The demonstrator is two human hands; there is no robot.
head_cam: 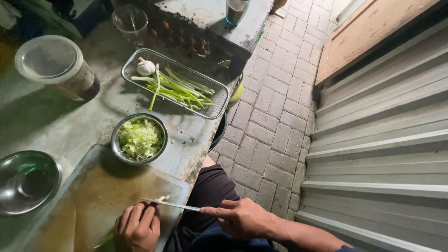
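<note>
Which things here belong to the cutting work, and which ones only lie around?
In use: knife in right hand; green onion piece under left hand; cutting board; bowl of chopped greens; basket of green onions.

Lying about: lidded tub, empty steel bowl, plastic cup.

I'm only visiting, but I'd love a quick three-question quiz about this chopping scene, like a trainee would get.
1. True or false: the right hand holds the knife.
2. What fills the small steel bowl? A) whole eggs B) chopped greens C) water
3. What white bulb lies in the wire basket beside the green onions?

Key: 1 true. 2 B. 3 a garlic bulb.
</note>
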